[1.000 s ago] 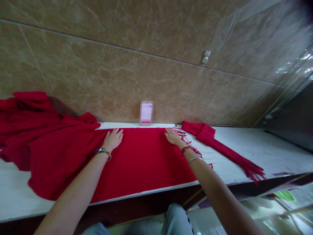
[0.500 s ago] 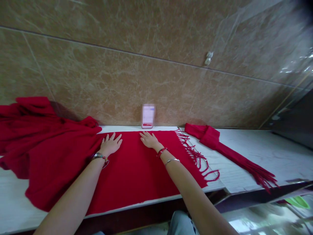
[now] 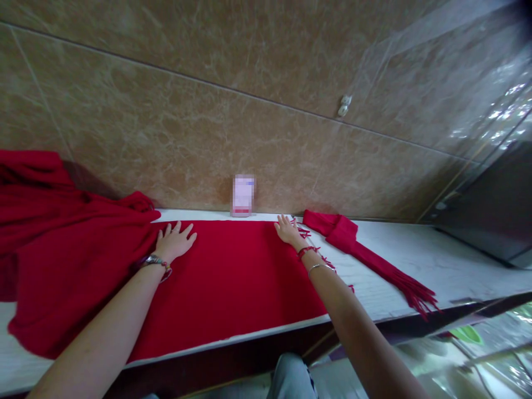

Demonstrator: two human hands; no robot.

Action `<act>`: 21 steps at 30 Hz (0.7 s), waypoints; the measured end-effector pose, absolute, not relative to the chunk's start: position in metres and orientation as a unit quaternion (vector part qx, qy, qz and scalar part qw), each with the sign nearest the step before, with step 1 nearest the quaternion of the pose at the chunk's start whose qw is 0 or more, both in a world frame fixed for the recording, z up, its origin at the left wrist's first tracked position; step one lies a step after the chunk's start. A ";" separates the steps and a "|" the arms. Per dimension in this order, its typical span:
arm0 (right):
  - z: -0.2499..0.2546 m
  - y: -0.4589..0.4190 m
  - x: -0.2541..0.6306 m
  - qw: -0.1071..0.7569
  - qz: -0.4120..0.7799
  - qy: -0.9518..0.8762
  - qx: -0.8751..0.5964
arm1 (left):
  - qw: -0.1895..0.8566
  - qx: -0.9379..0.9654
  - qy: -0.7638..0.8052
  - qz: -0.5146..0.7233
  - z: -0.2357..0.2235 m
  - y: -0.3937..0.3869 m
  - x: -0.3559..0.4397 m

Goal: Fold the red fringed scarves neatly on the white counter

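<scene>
A wide red scarf (image 3: 233,277) lies spread flat on a white table (image 3: 440,260). My left hand (image 3: 174,241) rests on it with fingers stretched flat, near where the cloth bunches to the left. At the scarf's fringed right end my right hand (image 3: 286,230) lies flat too, fingers apart, covering part of the fringe. Both wrists wear bracelets.
A second red scarf (image 3: 366,255), folded narrow, lies to the right with its fringe near the table's front edge. A small white box (image 3: 243,195) stands against the brown marble wall. The bunched red cloth (image 3: 62,221) piles up at the left. A dark panel (image 3: 494,216) is at far right.
My right hand slid left along the scarf to the middle, then back right to the fringed end. My left hand stayed pressed on the cloth.
</scene>
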State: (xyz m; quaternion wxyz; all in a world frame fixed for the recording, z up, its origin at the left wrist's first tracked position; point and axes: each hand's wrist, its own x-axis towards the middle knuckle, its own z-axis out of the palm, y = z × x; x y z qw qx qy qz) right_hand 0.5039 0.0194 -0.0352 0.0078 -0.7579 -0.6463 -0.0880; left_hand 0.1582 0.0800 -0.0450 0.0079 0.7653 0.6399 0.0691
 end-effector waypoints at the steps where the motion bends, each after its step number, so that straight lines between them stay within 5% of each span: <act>1: -0.032 0.018 0.489 0.033 -0.083 -0.660 -0.746 | -0.014 0.775 0.627 0.072 -0.043 0.077 0.161; 4: -0.025 0.005 0.434 0.086 -0.036 -0.730 -0.678 | -0.045 0.813 0.574 0.084 -0.037 0.062 0.175; 10: -0.040 -0.041 0.369 0.133 -0.004 -0.790 -0.599 | 0.050 0.838 0.544 0.016 -0.044 0.039 0.198; 21: -0.059 -0.086 0.527 0.027 -0.074 -0.691 -0.719 | 0.051 0.838 0.543 0.030 -0.051 0.046 0.197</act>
